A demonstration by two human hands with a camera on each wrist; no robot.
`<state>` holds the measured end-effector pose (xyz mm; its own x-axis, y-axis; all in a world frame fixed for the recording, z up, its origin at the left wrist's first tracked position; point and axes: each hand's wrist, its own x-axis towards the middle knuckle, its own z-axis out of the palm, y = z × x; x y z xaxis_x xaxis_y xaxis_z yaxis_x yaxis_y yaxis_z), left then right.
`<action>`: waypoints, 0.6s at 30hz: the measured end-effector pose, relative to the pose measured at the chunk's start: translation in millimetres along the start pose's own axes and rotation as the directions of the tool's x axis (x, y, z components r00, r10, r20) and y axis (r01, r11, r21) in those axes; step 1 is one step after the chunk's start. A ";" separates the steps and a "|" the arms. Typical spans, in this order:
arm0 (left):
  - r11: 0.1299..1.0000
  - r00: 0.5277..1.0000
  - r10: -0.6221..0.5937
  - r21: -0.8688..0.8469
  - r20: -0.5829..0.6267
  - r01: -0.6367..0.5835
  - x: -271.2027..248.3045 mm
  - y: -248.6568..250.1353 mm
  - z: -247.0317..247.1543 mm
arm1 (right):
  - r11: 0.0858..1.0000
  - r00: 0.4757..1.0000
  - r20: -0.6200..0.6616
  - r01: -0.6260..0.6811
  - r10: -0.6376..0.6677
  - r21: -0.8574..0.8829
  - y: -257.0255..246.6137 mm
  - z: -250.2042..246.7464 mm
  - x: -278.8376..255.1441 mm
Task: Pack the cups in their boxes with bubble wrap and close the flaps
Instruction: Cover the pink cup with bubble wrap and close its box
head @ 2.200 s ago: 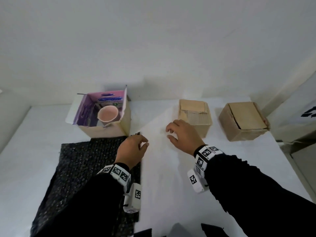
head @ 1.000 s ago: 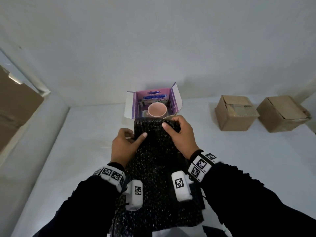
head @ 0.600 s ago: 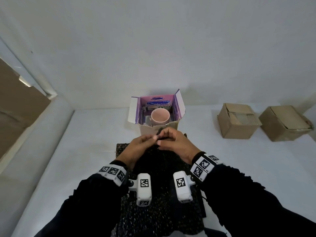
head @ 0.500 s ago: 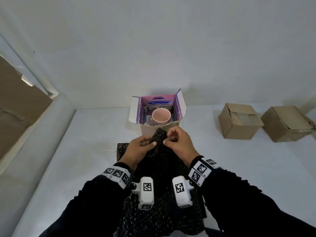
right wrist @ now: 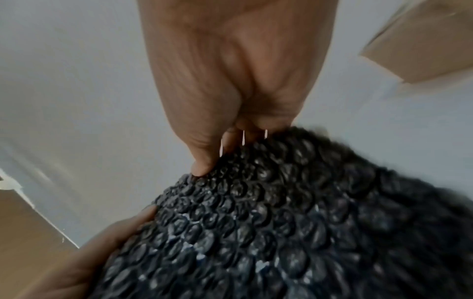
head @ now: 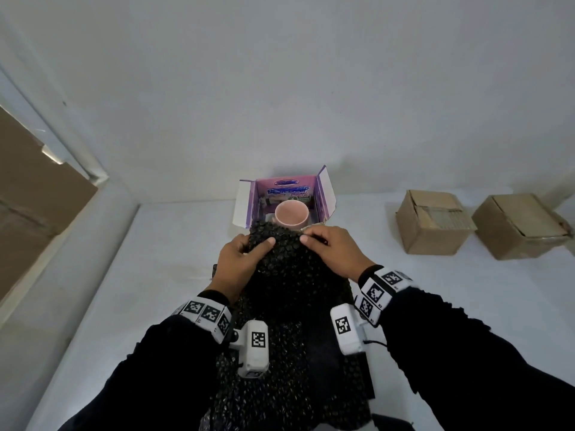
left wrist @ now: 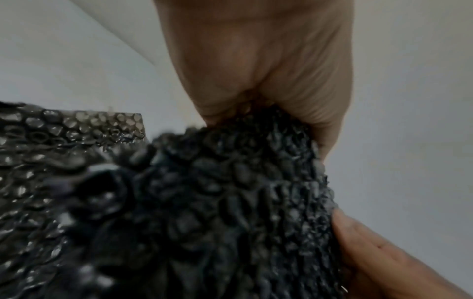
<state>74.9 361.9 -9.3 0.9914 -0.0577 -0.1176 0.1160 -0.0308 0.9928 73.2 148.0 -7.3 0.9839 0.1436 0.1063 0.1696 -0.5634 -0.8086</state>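
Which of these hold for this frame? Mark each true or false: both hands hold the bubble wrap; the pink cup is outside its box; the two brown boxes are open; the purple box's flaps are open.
1. Both hands hold the bubble wrap. True: the left hand and right hand grip the black bubble wrap.
2. The pink cup is outside its box. False: the pink cup sits inside the purple box.
3. The two brown boxes are open. False: both brown boxes have their flaps folded down.
4. The purple box's flaps are open. True.

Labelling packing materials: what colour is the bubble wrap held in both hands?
Black, with glossy bubbles: the bubble wrap shows best in the right wrist view.
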 end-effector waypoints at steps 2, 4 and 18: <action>0.995 0.998 -0.055 -0.088 0.001 0.055 2.5 5.3 -1.5 | 0.999 0.999 -0.041 0.018 -0.020 -0.037 -5.0 -7.5 6.2; 0.979 0.996 -0.079 -0.186 0.035 0.084 3.6 13.4 -3.8 | 0.999 0.995 -0.101 0.018 -0.022 -0.038 -13.4 -17.7 10.7; 0.745 0.895 0.076 0.571 0.439 -0.344 27.8 51.7 -32.7 | 0.999 0.989 0.145 -0.039 0.038 0.004 -44.2 -48.3 44.6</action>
<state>110.5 391.4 39.5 0.8694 -0.4924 -0.0399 -0.2893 -0.5730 0.7668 112.3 140.0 61.1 0.9711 0.2384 -0.0094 0.1308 -0.5650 -0.8147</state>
